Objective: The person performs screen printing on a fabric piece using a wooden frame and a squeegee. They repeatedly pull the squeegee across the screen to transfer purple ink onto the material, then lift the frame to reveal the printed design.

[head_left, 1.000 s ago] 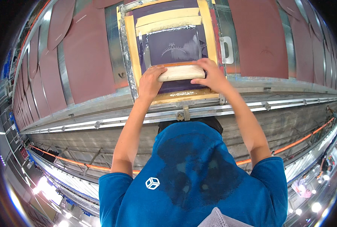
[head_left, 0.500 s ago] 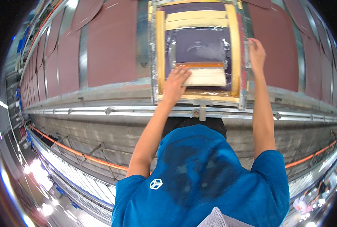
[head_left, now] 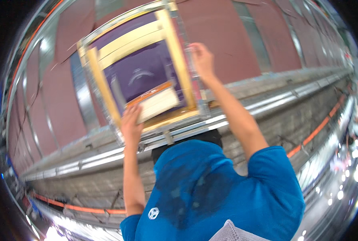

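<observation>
- The left hand is resting on the near end of a pale wooden squeegee, fingers curled over its lower left corner and gripping it.
- The squeegee is lying inside a wooden printing frame, on the purple mesh, close to the frame's near rail.
- The right hand is clasping the frame's right rail, fingers wrapped around the outer edge.
- The frame is sitting tilted on a long table covered with dark red sheets, its near corner lying just above the metal rail that is running along the table's edge.
- Both forearms are stretching up from a blue shirt at the bottom of the view.
- An orange line is running along the grey floor beside the table.
</observation>
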Demonstrator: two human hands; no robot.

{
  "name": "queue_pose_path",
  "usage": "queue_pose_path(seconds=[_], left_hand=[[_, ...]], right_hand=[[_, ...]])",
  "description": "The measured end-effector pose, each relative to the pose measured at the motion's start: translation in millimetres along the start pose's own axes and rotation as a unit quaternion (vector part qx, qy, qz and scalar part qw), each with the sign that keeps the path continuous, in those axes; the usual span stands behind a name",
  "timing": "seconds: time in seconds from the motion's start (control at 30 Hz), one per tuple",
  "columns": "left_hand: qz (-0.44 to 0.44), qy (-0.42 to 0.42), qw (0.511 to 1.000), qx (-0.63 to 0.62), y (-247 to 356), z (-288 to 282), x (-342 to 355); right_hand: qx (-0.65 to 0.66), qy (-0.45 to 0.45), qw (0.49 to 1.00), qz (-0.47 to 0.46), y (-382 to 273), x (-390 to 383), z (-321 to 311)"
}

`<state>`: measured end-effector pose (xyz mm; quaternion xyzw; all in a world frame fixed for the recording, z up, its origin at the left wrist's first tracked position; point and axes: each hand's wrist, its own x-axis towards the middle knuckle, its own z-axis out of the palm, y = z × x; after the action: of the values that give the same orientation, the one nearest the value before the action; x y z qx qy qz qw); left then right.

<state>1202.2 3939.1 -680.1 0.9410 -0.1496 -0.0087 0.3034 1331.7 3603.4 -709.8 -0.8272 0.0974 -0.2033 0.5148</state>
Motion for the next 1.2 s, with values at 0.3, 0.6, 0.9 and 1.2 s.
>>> queue_pose_path(seconds=[0.3,0.6,0.9,1.2], left_hand=[[0.0,-0.027,0.999,0.029,7.4,7.0,15.5],[0.015,0.001,0.999,-0.046,47.0,15.4,49.5],[0.02,-0.052,0.998,-0.004,53.7,80.3,37.4],[-0.02,-0.025,0.999,0.01,50.6,71.7,-9.0]], right_hand=[[0.031,-0.012,0.997,0.071,-3.1,10.4,-5.5],[-0.052,0.004,0.997,-0.053,-29.5,71.0,-39.6],[-0.086,-0.006,0.996,-0.001,89.9,38.2,-70.4],[-0.079,-0.003,0.995,0.063,87.7,4.5,-66.2]])
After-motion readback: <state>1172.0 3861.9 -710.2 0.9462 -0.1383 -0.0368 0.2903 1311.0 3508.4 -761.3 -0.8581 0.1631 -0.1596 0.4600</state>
